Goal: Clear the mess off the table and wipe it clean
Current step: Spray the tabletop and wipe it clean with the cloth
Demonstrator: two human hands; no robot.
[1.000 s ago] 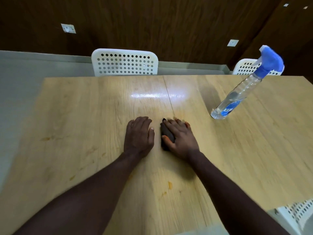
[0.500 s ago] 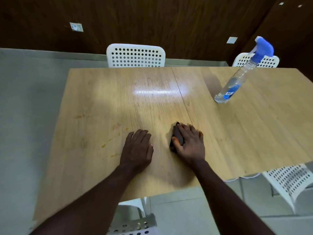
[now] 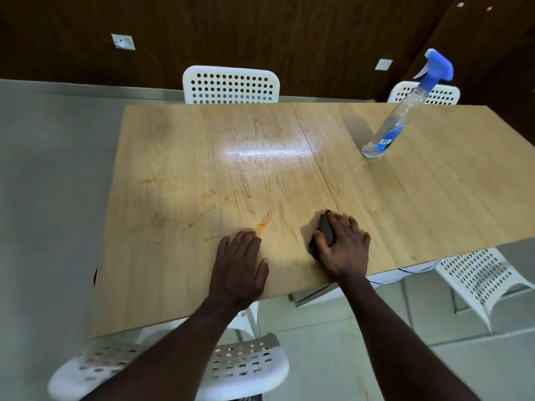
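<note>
Several orange smears (image 3: 262, 224) on wooden table (image 3: 173, 157)

Spray bottle (image 3: 391, 129) far right; elsewhere open.
</note>
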